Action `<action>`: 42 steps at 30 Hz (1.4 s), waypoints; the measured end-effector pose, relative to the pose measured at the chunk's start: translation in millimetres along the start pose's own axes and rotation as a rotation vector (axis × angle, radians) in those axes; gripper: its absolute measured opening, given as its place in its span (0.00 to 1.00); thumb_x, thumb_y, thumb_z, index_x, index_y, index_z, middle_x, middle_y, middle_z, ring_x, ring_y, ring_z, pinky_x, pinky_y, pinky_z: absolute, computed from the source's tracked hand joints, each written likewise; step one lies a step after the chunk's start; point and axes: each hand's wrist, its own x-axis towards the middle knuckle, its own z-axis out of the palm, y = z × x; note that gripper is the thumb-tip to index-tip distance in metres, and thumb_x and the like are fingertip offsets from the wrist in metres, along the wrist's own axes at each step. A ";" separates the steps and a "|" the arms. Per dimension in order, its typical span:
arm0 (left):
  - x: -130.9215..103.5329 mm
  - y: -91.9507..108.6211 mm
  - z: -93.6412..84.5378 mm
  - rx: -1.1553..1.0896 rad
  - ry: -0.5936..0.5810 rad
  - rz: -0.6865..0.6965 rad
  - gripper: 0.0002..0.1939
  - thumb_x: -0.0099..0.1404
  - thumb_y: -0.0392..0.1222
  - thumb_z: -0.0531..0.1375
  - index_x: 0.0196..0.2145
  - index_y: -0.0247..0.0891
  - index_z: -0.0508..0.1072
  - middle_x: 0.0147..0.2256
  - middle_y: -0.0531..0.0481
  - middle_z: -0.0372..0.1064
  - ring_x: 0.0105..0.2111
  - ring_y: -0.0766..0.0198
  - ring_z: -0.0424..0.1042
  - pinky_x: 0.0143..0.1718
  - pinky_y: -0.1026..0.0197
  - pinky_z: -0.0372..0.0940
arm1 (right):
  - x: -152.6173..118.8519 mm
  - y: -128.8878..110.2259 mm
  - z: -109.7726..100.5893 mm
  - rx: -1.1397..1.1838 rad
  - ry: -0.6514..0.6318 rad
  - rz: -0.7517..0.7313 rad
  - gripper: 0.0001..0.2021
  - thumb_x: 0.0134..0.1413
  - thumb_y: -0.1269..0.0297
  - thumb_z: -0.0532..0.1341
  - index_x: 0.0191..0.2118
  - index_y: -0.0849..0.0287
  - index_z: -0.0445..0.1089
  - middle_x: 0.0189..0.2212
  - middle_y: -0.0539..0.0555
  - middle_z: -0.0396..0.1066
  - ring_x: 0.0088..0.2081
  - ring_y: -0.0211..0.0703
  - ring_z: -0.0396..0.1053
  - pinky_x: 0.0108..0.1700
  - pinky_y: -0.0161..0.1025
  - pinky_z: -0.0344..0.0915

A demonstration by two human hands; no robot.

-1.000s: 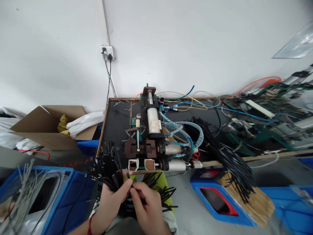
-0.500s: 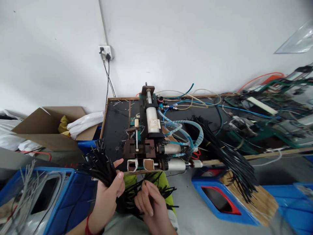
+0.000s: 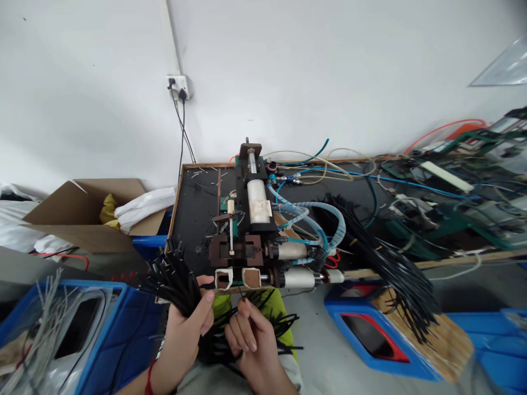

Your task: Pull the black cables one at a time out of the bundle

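My left hand (image 3: 187, 332) is wrapped round a thick bundle of black cables (image 3: 175, 280), whose cut ends fan out up and to the left. Between the thumb and fingers of my right hand (image 3: 256, 341) is the end of a single black cable (image 3: 241, 294), pointing up at the front of a pneumatic machine (image 3: 258, 203). Two brown pads with whitish edges, a left pad (image 3: 223, 280) and a right pad (image 3: 251, 278), sit apart just beyond the fingertips. More black cables (image 3: 212, 343) lie across my lap over a yellow-green cloth (image 3: 278, 307).
Blue hoses (image 3: 335, 219) curve off the machine's right side. Another black cable bundle (image 3: 389, 269) hangs over the bench edge (image 3: 453, 257). A blue bin (image 3: 123, 323) stands at left, a cardboard box (image 3: 74, 236) behind it. At right is a blue and red stool (image 3: 349, 356).
My right hand has moved slightly up toward the pads with the cable. My left hand, still round the bundle, has shifted a little to the right. The view has drifted slightly.
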 end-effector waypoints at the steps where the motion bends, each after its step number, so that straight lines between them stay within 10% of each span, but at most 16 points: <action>1: -0.5 0.3 0.1 0.012 0.007 0.001 0.20 0.62 0.50 0.72 0.46 0.39 0.73 0.18 0.64 0.54 0.15 0.76 0.51 0.17 0.69 0.47 | 0.3 0.5 0.1 0.002 -0.007 -0.001 0.17 0.61 0.52 0.66 0.27 0.54 0.63 0.08 0.36 0.41 0.14 0.34 0.33 0.18 0.34 0.45; 12: 1.0 -8.2 -7.0 -0.048 -0.061 0.028 0.18 0.68 0.54 0.64 0.49 0.41 0.70 0.18 0.63 0.58 0.14 0.72 0.52 0.16 0.68 0.50 | 2.0 4.1 1.5 0.050 -0.045 0.029 0.16 0.59 0.56 0.67 0.26 0.55 0.65 0.08 0.36 0.43 0.14 0.34 0.34 0.18 0.32 0.46; 23: 0.8 -4.6 -6.2 0.023 -0.019 0.030 0.23 0.66 0.55 0.66 0.24 0.39 0.62 0.17 0.59 0.58 0.13 0.74 0.54 0.15 0.68 0.47 | 2.8 8.4 2.8 -0.086 -0.001 -0.042 0.17 0.60 0.51 0.67 0.27 0.55 0.66 0.07 0.36 0.45 0.13 0.32 0.36 0.18 0.33 0.45; 29: -3.4 -2.7 -7.6 0.043 0.028 0.013 0.21 0.61 0.56 0.70 0.36 0.40 0.67 0.15 0.63 0.58 0.13 0.73 0.52 0.15 0.69 0.48 | -0.7 9.1 -4.2 -0.700 0.156 -0.270 0.24 0.62 0.42 0.62 0.30 0.60 0.72 0.09 0.42 0.59 0.12 0.32 0.50 0.19 0.32 0.46; 37: -8.5 -9.0 -18.8 0.111 -0.094 0.029 0.18 0.68 0.53 0.65 0.30 0.39 0.66 0.18 0.57 0.64 0.15 0.73 0.54 0.18 0.67 0.48 | -46.8 -21.3 -36.5 -1.509 0.097 -0.553 0.19 0.68 0.55 0.58 0.25 0.55 0.72 0.16 0.48 0.67 0.19 0.40 0.65 0.25 0.37 0.58; 42: -9.8 -13.0 -20.2 0.151 -0.159 0.039 0.18 0.69 0.52 0.63 0.29 0.38 0.68 0.18 0.55 0.65 0.15 0.73 0.54 0.18 0.66 0.47 | -90.7 -57.3 -101.0 -1.875 0.600 -0.427 0.20 0.45 0.53 0.73 0.15 0.51 0.66 0.11 0.50 0.62 0.13 0.42 0.55 0.21 0.38 0.39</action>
